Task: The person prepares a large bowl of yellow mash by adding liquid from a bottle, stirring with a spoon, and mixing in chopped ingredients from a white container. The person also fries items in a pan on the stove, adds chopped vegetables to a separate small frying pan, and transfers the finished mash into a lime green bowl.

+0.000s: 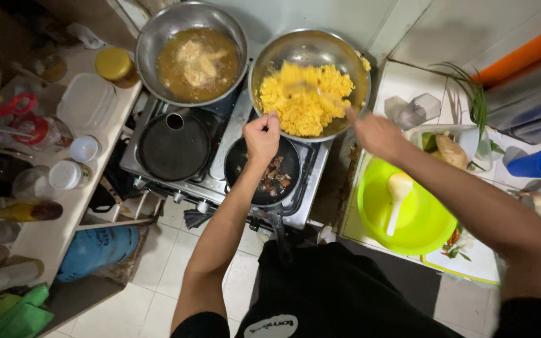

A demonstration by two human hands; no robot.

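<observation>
Head view: left hand fisted on near rim of steel wok, gripping it. Wok sits on stove back right burner, filled with yellow rice. Right hand closed around blurred utensil reaching into rice. Small black pan of dark pieces just below left hand. Green bowl with ladle at right.

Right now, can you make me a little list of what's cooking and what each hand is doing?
place: small kitchen stove seen from above
left hand: fist gripping the near rim of the metal pan
right hand: holding a blurred utensil in the yellow rice
back left: metal wok of brownish liquid with pale pieces
front right: black frying pan with dark bits
front left: black lid
counter: green bowl with a pale spoon
</observation>
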